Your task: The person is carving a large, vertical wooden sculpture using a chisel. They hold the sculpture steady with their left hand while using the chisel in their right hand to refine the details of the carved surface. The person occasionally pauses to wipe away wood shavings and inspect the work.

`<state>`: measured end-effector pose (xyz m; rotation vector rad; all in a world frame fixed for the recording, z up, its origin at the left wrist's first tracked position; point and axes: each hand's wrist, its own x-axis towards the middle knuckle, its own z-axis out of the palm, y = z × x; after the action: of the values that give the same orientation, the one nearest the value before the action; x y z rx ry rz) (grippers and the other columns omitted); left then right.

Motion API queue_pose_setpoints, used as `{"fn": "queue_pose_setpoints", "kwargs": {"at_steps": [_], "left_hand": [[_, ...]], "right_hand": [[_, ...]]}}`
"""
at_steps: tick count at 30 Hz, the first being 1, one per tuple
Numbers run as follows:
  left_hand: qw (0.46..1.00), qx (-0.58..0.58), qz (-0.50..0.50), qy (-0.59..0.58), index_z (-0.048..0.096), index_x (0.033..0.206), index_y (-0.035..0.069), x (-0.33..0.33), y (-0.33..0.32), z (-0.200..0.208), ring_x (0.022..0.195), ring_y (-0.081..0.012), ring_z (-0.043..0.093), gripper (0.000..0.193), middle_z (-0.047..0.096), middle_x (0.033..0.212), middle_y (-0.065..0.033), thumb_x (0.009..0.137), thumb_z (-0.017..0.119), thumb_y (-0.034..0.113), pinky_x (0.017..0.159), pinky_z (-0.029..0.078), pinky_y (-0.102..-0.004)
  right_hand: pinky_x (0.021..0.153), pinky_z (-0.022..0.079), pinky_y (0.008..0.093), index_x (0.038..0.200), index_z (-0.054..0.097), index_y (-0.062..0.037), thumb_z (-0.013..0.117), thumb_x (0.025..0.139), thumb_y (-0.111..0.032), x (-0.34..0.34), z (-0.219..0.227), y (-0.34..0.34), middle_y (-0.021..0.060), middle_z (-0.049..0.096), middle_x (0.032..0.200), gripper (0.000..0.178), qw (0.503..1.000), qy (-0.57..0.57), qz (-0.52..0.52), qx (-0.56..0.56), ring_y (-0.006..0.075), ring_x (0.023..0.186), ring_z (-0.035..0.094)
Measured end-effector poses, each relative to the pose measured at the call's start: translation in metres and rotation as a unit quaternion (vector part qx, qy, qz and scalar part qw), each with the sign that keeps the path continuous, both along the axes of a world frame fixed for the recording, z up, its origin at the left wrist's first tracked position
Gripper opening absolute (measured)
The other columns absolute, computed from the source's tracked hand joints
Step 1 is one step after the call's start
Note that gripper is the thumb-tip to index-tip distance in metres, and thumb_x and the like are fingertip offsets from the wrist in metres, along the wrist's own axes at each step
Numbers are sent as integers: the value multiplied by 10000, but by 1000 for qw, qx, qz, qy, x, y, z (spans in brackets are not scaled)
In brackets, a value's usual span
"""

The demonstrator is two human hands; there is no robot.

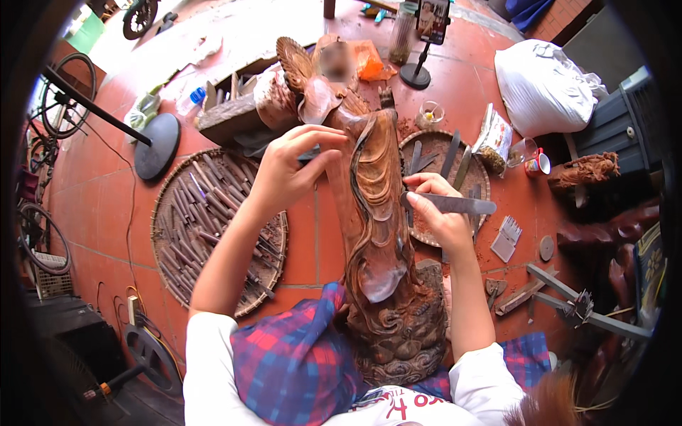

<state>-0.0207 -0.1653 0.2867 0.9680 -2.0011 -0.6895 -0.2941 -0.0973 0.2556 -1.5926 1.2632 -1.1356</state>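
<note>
A carved wooden statue (376, 184) with draped folds leans lengthwise away from my lap, its knobbly carved base nearest me. My right hand (439, 213) is closed around a flat grey metal file (465, 204), which points to the right beside the statue's right edge. On the other side, my left hand (298, 163) hovers by the statue's upper left, fingers bent and thumb apart, with nothing seen in it. Whether its fingertips touch the wood I cannot tell. A round woven tray (484, 186) holding several flat files lies just beyond my right hand.
At left, a larger woven tray (158, 234) holds many wooden-handled tools. Behind it stand a round black stand base (158, 147) and a wooden box (231, 122). A phone on a stand (431, 21), a white sack (543, 85) and a paper cup (538, 165) are at far right.
</note>
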Motion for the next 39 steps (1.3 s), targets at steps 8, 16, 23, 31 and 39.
{"fn": "queue_pose_setpoints", "kwargs": {"at_steps": [8, 16, 23, 31, 39], "left_hand": [[956, 191, 108, 193, 579, 1351, 71, -16, 43, -72, 1285, -245, 528, 533, 487, 1467, -142, 867, 759, 204, 1007, 471, -376], [983, 160, 28, 89, 395, 1508, 82, -18, 59, -74, 1486, -360, 246, 847, 239, 1619, -193, 828, 776, 412, 1198, 220, -480], [991, 122, -12, 48, 372, 1524, 84, -19, 61, -83, 1526, -386, 111, 901, 102, 1648, -219, 813, 778, 462, 1210, 175, -497], [992, 118, -23, 49, 376, 1515, 66, -21, 62, -88, 1522, -418, 67, 924, 32, 1650, -235, 799, 785, 482, 1206, 173, -515], [993, 101, -31, 46, 378, 1501, 35, -21, 62, -89, 1517, -437, 47, 965, 14, 1644, -254, 769, 809, 493, 1206, 167, -523]], "right_hand": [[827, 500, 337, 818, 671, 21, 750, 810, -81, 19, -1, 8, 176, 625, 1152, 130, 994, 108, 9, -13, 239, 995, 641], [799, 493, 307, 812, 712, 37, 787, 800, -57, 11, 3, -2, 143, 673, 992, 121, 998, 29, 16, 57, 197, 1009, 649], [836, 490, 306, 845, 718, 34, 772, 813, -26, 8, -4, -7, 135, 674, 986, 87, 995, -34, -5, 95, 200, 968, 651], [884, 470, 309, 834, 720, 30, 780, 810, -73, 3, 5, -16, 132, 667, 1033, 122, 971, -75, -26, 227, 185, 1091, 614], [815, 496, 271, 946, 711, 45, 787, 810, -55, 3, 3, -15, 94, 702, 1018, 186, 982, -69, -4, 176, 135, 898, 646]]}}
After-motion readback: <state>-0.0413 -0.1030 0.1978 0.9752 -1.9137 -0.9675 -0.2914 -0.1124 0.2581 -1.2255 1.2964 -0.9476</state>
